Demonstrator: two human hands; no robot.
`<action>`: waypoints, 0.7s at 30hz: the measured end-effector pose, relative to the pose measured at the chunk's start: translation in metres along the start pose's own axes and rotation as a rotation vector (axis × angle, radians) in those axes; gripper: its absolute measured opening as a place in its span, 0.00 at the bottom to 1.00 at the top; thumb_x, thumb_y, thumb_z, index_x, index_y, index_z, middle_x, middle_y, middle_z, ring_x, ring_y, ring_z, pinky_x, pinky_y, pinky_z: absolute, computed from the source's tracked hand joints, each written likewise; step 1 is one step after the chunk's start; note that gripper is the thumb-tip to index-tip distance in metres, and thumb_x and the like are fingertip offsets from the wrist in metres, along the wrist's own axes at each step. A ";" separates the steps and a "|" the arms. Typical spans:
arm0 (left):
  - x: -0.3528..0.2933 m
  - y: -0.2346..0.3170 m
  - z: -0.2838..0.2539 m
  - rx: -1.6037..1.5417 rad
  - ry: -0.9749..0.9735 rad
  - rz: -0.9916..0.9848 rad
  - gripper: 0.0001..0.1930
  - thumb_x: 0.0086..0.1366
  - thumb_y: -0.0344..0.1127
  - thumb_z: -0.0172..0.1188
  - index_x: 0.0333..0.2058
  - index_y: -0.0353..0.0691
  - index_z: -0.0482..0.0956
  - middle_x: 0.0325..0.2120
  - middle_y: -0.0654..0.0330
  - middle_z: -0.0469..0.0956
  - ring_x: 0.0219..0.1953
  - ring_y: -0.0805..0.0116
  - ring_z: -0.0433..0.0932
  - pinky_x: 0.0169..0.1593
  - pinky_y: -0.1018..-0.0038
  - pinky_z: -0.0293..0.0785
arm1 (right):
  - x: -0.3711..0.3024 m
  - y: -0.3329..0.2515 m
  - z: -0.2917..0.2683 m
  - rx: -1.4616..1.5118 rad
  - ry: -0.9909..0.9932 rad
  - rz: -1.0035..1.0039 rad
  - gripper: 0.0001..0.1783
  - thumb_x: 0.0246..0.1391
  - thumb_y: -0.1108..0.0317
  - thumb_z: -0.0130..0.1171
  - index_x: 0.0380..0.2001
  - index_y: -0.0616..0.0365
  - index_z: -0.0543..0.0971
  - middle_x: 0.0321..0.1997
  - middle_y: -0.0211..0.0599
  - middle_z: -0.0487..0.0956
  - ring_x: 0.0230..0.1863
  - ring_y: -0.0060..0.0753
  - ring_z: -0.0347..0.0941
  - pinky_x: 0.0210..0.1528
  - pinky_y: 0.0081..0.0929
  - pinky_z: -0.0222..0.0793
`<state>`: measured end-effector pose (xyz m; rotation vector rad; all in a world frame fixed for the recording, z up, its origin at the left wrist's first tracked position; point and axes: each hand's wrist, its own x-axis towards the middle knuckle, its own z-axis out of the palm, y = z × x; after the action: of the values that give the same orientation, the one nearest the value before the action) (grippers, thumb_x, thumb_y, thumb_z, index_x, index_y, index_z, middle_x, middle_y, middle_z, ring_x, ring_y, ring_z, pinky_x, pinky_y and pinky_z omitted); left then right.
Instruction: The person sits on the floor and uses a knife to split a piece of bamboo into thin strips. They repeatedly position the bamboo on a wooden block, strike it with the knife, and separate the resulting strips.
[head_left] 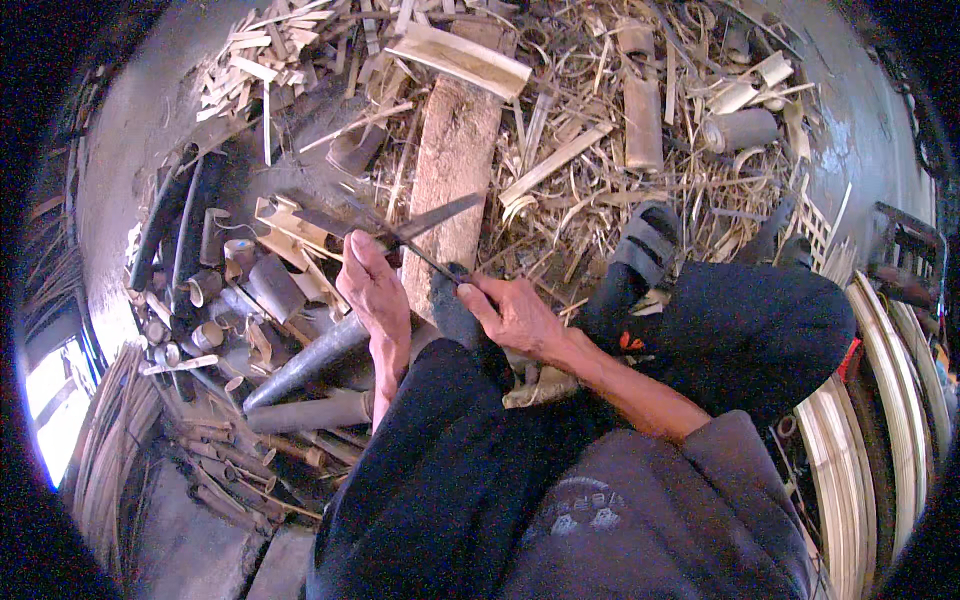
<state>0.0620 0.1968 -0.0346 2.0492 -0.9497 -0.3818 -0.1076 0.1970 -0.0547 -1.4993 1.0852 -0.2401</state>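
Observation:
My left hand (pixel 372 285) is closed round a knife, whose dark blade (pixel 442 214) slants up to the right; its handle is mostly hidden. My right hand (pixel 515 318) grips the near end of a thin dark rod (pixel 425 258), perhaps a file. The rod runs up to the left and crosses the knife near my left hand; whether they touch I cannot tell. Beneath both lies a thick wooden plank (pixel 458 135), its near end between my legs. A curved piece of split bamboo (pixel 460 60) rests across its far end.
Bamboo shavings (pixel 560 225) and offcuts cover the floor ahead and to the right. Cut bamboo tubes (pixel 275 287) and a grey pipe (pixel 305 365) lie at left. Long pale strips (pixel 845 460) are bundled at right. My sandalled foot (pixel 645 245) stands among the shavings.

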 end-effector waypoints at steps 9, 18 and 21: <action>0.004 0.007 0.019 -0.025 -0.003 0.017 0.22 0.72 0.44 0.37 0.24 0.35 0.67 0.12 0.55 0.67 0.15 0.62 0.67 0.23 0.67 0.62 | 0.002 0.058 -0.005 -0.012 0.163 -0.148 0.25 0.63 0.51 0.42 0.33 0.61 0.79 0.24 0.53 0.75 0.30 0.44 0.75 0.35 0.37 0.68; 0.006 -0.013 -0.006 0.073 -0.048 0.032 0.21 0.71 0.44 0.37 0.24 0.35 0.67 0.15 0.53 0.71 0.18 0.56 0.70 0.26 0.63 0.65 | 0.011 0.084 -0.006 0.022 0.160 0.222 0.29 0.62 0.45 0.42 0.33 0.64 0.78 0.28 0.58 0.77 0.35 0.58 0.75 0.40 0.42 0.69; 0.008 -0.001 0.003 0.103 -0.038 0.125 0.20 0.71 0.43 0.38 0.25 0.36 0.68 0.16 0.54 0.71 0.18 0.56 0.70 0.25 0.63 0.64 | 0.016 0.108 0.007 0.036 0.204 0.133 0.31 0.62 0.43 0.40 0.30 0.63 0.77 0.30 0.58 0.78 0.36 0.64 0.74 0.37 0.49 0.68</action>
<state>0.0661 0.1899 -0.0366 2.0685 -1.1347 -0.3114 -0.1464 0.2057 -0.1565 -1.3861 1.3314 -0.3229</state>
